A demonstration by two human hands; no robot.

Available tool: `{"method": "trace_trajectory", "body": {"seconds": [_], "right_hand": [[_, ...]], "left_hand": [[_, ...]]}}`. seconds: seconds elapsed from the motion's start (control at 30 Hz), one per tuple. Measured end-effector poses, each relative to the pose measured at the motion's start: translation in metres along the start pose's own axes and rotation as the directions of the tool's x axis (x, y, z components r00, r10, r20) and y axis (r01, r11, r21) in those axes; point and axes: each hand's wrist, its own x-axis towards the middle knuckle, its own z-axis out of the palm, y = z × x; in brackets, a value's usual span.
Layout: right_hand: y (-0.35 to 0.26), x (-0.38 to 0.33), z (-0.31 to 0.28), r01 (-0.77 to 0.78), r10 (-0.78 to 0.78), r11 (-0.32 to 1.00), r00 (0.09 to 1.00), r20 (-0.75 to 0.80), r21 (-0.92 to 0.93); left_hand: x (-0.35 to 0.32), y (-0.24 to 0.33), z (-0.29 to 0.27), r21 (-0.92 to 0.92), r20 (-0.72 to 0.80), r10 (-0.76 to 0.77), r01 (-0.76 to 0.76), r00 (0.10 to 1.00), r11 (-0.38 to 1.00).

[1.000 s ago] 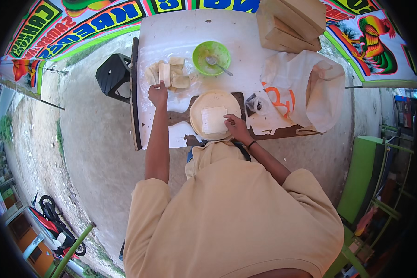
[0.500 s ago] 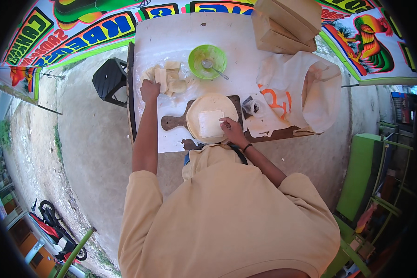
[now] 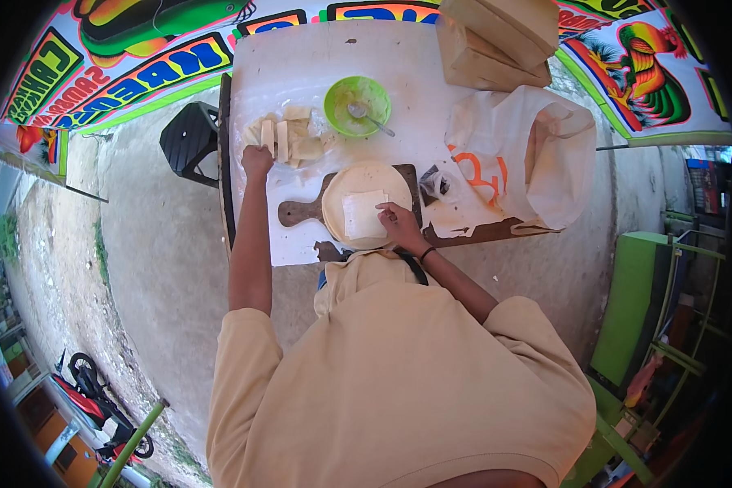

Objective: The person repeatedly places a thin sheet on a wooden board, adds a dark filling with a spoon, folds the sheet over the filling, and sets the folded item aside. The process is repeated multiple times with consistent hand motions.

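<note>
My left hand (image 3: 258, 159) is at the left of the table, its fingers closed at the near end of a pale rectangular strip (image 3: 267, 134). A second strip (image 3: 282, 140) stands beside it, among several flat pale pieces (image 3: 307, 148) on clear plastic. The fingertips are partly hidden. In front of me, a stack of thin round wrappers (image 3: 331, 199) lies on a dark wooden paddle board (image 3: 299, 213). On the stack rests a white square sheet (image 3: 363, 215). My right hand (image 3: 400, 223) pinches the sheet's right edge.
Beyond the board stands a green bowl (image 3: 333, 102) with a metal spoon (image 3: 374, 120) and pale residue. To the right are a small dark-and-clear packet (image 3: 435, 185), a white plastic bag (image 3: 565, 163) and brown cardboard boxes (image 3: 496, 49). A black stool (image 3: 185, 140) stands left of the white table (image 3: 276, 61).
My left hand has shifted slightly left, from one pale strip to the strip beside it. My right hand stays at the square sheet's edge. The whole view has shifted slightly.
</note>
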Motion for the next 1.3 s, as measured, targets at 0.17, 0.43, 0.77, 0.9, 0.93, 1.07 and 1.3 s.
{"method": "trace_trajectory", "body": {"seconds": [0.17, 0.43, 0.77, 0.9, 0.93, 1.07, 1.3], "right_hand": [[0.003, -0.004, -0.001, -0.021, 0.021, 1.0, 1.0, 0.0, 0.012], [0.002, -0.005, -0.004, -0.073, 0.073, 0.997, 0.997, -0.001, 0.014], [-0.004, 0.0, -0.009, -0.042, 0.037, 0.989, 0.999, -0.036, -0.144], [-0.005, 0.006, -0.013, 0.089, -0.118, 0.884, 0.992, -0.034, -0.458], [-0.012, 0.009, -0.012, 0.081, -0.092, 0.858, 0.996, 0.004, -0.508], [-0.029, 0.025, -0.006, 0.014, 0.024, 0.791, 0.998, 0.053, -0.612], [-0.007, 0.037, -0.003, 0.138, -0.103, 0.876, 0.99, 0.099, -0.462]], "left_hand": [[-0.005, 0.008, -0.005, -0.424, 0.238, -0.162, 0.252, 0.958, 0.87], [-0.015, 0.008, -0.002, -0.455, 0.234, -0.188, 0.279, 0.954, 0.845], [-0.027, 0.023, -0.005, -0.243, 0.049, -0.131, 0.139, 0.99, 0.96], [-0.056, 0.033, 0.011, 0.321, -0.358, 0.196, -0.077, 0.913, 0.944], [-0.088, 0.054, 0.002, 0.438, -0.46, 0.283, -0.062, 0.841, 0.897], [-0.145, 0.042, 0.031, -0.131, 0.161, 0.411, -0.393, 0.897, 0.91], [-0.211, 0.015, 0.067, 0.056, 0.351, 0.515, -0.566, 0.782, 0.822]]}}
